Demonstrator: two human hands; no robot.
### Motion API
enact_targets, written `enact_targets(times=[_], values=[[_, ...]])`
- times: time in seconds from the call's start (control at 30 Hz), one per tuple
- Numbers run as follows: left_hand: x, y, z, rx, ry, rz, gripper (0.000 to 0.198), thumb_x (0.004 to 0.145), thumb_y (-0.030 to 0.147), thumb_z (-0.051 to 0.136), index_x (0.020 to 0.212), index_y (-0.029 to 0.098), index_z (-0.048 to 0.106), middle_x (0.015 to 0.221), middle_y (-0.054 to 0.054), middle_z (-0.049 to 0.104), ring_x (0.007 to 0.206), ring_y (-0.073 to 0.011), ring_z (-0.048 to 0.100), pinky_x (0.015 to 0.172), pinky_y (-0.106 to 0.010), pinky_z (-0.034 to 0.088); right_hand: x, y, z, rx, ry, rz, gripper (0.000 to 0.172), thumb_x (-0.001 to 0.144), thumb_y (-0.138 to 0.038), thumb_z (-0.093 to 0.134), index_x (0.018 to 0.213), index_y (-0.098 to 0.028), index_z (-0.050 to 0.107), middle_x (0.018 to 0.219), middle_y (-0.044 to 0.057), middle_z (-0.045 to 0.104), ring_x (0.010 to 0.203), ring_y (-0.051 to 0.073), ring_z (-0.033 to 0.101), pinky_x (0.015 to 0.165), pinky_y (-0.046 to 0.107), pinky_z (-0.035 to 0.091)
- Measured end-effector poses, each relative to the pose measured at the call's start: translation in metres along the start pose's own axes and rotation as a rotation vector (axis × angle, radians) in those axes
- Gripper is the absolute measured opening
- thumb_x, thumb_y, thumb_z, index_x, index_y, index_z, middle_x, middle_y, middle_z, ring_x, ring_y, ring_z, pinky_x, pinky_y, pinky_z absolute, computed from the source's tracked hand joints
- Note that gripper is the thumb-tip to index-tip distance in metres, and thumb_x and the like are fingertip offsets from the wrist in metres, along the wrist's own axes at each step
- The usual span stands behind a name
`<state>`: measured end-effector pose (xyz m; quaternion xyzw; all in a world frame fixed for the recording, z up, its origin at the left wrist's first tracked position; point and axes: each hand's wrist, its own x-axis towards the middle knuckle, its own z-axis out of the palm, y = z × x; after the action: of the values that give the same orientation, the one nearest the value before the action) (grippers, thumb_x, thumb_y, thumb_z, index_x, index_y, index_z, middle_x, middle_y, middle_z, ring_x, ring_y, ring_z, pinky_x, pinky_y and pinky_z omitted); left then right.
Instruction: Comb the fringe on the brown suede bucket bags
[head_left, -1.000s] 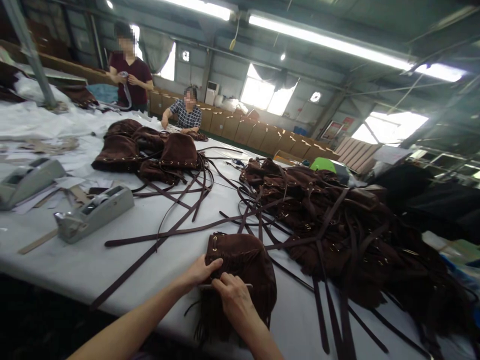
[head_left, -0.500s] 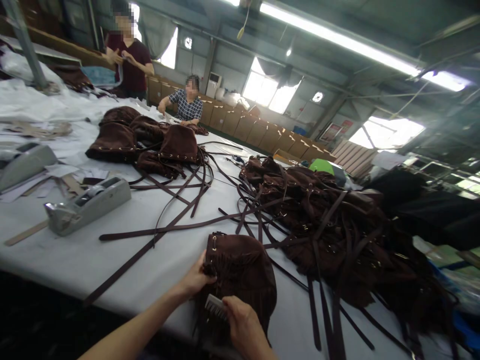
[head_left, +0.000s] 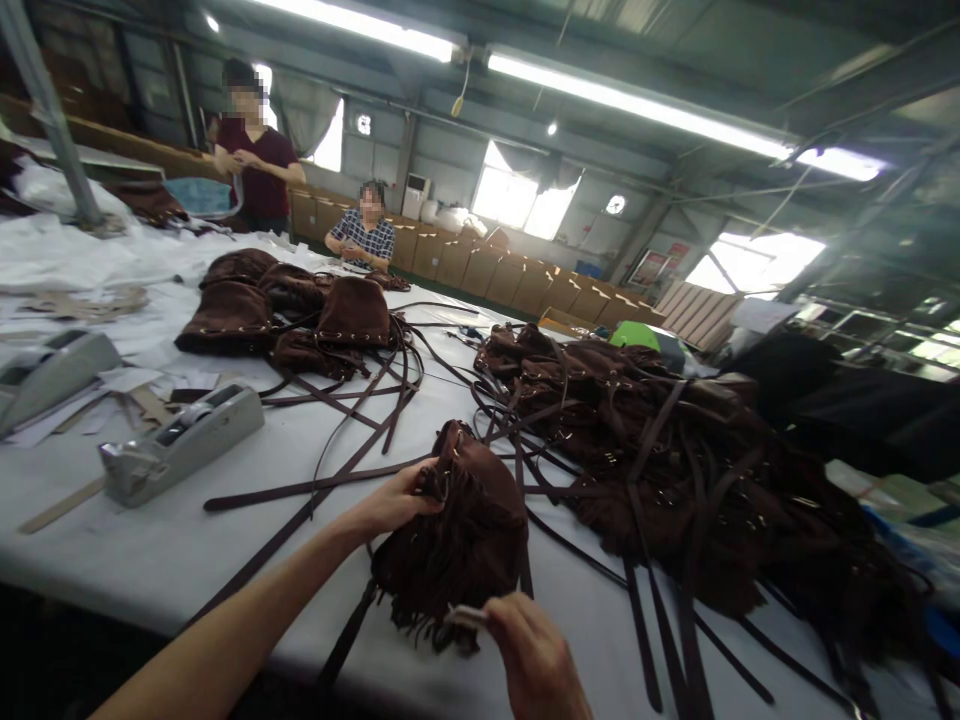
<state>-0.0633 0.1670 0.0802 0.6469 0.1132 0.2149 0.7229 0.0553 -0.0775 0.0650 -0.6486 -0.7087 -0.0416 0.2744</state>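
Note:
A dark brown fringed bag (head_left: pixel 487 510) is held tilted above the front part of the white table (head_left: pixel 315 560). My left hand (head_left: pixel 409 497) grips its upper left edge near the drawstring opening, fingers closed. My right hand (head_left: pixel 532 645) is closed on the end of a light grey comb (head_left: pixel 469 615), which lies at the lower ends of the fringe. The comb's teeth are hard to make out. Loose fringe strands hang and spread at the bag's bottom.
Brown bags (head_left: pixel 229 315) lie at the back left, and a large pile of fringed bags (head_left: pixel 660 480) with long straps covers the right side. A grey tape dispenser (head_left: pixel 180 445) stands at the left. Two people (head_left: pixel 259 160) are across the table; cardboard boxes (head_left: pixel 450 255) line the back.
The bag has been raised and tilted, its fringe now fanned out. The comb has moved down and right to the fringe ends with my right hand. My left hand has risen slightly with the bag.

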Motion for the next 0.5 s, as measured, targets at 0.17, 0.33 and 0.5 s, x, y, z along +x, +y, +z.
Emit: enact_targets(times=[0.17,0.33,0.5], values=[[-0.001,-0.016,0.019,-0.212,-0.049,-0.150,0.046,0.064,0.016,0.075,0.109,0.016,0.066,0.096,-0.003,0.070,0.089,-0.0202,0.061,0.081,-0.028,0.044,0.061,-0.003,0.005,-0.095,-0.098,0.001,0.018,0.098,-0.012,0.040,0.097,-0.021,0.055,0.087,0.003,0.059,0.080,0.019,0.051,0.073,0.031,0.038],[0.002,-0.039,0.008,-0.300,0.055,-0.206,0.035,0.061,0.019,0.077,0.094,0.015,0.069,0.088,-0.003,0.071,0.079,-0.0193,0.064,0.078,-0.030,0.047,0.037,0.005,0.040,-0.140,-0.210,0.010,0.022,0.086,0.000,0.050,0.090,-0.021,0.057,0.082,0.001,0.058,0.077,0.018,0.050,0.071,0.029,0.035],[0.009,-0.063,-0.001,-0.253,0.078,-0.202,0.034,0.056,0.014,0.076,0.090,0.014,0.071,0.085,-0.004,0.071,0.078,-0.0202,0.063,0.076,-0.030,0.046,0.015,0.002,0.051,-0.203,-0.382,-0.007,0.025,0.076,-0.001,0.057,0.088,-0.023,0.056,0.083,-0.002,0.060,0.079,0.019,0.052,0.069,0.030,0.032]])
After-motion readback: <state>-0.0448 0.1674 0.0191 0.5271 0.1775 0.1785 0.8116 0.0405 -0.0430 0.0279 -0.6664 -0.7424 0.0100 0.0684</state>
